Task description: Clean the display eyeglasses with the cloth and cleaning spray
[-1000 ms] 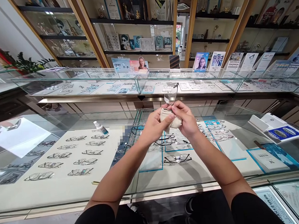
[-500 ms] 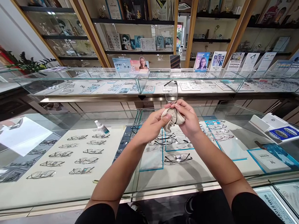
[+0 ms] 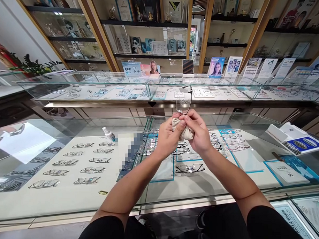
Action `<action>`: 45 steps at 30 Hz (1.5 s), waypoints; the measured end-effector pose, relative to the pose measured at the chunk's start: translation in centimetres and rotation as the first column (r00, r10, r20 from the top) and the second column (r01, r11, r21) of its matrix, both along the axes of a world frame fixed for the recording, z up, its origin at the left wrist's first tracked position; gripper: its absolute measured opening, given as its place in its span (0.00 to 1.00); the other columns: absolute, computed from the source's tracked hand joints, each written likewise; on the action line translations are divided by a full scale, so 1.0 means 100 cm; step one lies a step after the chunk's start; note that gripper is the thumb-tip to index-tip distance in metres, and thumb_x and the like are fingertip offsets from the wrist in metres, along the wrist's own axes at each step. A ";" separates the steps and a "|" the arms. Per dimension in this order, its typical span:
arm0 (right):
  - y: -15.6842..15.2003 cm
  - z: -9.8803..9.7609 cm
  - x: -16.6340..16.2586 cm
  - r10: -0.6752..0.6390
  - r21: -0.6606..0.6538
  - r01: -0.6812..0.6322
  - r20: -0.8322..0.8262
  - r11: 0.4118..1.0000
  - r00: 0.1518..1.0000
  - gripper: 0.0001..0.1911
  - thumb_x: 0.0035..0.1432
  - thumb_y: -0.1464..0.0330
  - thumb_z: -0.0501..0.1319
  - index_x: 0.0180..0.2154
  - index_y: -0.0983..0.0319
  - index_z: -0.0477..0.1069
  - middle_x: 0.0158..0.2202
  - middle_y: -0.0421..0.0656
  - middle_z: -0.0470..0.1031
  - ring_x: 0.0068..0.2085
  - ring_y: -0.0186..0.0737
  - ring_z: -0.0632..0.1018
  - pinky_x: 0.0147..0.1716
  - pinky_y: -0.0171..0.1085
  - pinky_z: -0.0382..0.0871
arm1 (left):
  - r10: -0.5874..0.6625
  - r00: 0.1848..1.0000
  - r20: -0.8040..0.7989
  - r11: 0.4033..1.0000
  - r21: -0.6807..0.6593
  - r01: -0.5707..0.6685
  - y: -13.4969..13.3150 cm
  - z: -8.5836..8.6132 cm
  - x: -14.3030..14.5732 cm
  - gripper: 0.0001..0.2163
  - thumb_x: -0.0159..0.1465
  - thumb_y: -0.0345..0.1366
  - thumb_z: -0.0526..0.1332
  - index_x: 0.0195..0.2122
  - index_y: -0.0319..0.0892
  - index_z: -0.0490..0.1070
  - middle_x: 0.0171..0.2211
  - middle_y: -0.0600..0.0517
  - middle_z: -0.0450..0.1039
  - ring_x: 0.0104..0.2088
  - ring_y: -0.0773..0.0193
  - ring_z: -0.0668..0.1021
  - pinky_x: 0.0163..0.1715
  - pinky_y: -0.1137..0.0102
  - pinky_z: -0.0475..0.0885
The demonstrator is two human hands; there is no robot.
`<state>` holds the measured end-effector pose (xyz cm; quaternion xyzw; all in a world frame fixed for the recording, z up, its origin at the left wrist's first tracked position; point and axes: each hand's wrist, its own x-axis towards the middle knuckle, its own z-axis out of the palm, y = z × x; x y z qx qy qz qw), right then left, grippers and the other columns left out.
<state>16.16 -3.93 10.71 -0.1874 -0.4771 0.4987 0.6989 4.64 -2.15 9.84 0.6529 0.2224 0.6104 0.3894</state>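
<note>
Both my hands meet above a glass display counter (image 3: pixel 73 206). My left hand (image 3: pixel 167 138) is closed round a beige cleaning cloth (image 3: pixel 186 132), pinching it against the lower lens of a pair of glasses (image 3: pixel 184 101). My right hand (image 3: pixel 200 133) is closed on the same cloth and the glasses from the other side. The glasses stand upright, with one clear lens and a dark temple sticking up above my fingers. The lower lens is hidden in the cloth.
Under the counter glass lie rows of several spectacle frames (image 3: pixel 79 164). A small spray bottle (image 3: pixel 108 134) rests on the glass at left. A white case and blue leaflet (image 3: pixel 296 139) sit at right. A second glass counter (image 3: pixel 148 90) and wall shelves stand behind.
My hands and the glasses stayed in about the same place; the fingers shifted on the cloth and the upright lens tilted slightly. The view moved a little.
</note>
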 end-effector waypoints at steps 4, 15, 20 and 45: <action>0.001 0.003 0.003 0.035 0.020 -0.035 -0.002 0.999 0.999 0.12 0.58 0.55 0.76 0.32 0.53 0.80 0.38 0.41 0.86 0.52 0.47 0.85 0.59 0.47 0.79 | 0.005 0.999 -0.035 1.000 0.014 -0.005 0.004 -0.001 -0.001 0.26 0.70 0.62 0.64 0.41 0.40 0.83 0.39 0.46 0.82 0.42 0.57 0.80 0.49 0.64 0.76; 0.006 0.006 0.011 0.031 -0.078 -0.036 -0.069 0.996 0.997 0.12 0.59 0.57 0.75 0.33 0.55 0.77 0.39 0.42 0.87 0.52 0.50 0.86 0.55 0.49 0.82 | -0.277 0.951 -0.134 0.960 -0.064 0.271 0.012 0.001 -0.011 0.25 0.68 0.55 0.71 0.55 0.40 0.79 0.43 0.46 0.81 0.40 0.59 0.79 0.43 0.68 0.75; 0.000 0.004 0.000 0.034 -0.069 -0.040 -0.092 0.997 0.995 0.13 0.57 0.56 0.76 0.32 0.54 0.76 0.39 0.41 0.87 0.54 0.49 0.85 0.58 0.48 0.81 | -0.124 0.991 -0.043 0.991 -0.046 0.122 0.004 -0.003 0.001 0.25 0.67 0.58 0.71 0.47 0.38 0.77 0.39 0.48 0.80 0.36 0.63 0.78 0.40 0.70 0.75; 0.015 0.019 0.048 0.004 0.000 -0.004 0.247 1.000 0.969 0.10 0.59 0.55 0.76 0.32 0.52 0.83 0.56 0.41 0.84 0.66 0.50 0.78 0.69 0.51 0.69 | -0.118 0.992 -0.050 0.966 -0.235 0.103 0.038 0.014 -0.039 0.30 0.67 0.68 0.64 0.31 0.42 0.77 0.24 0.51 0.71 0.25 0.65 0.69 0.25 0.69 0.64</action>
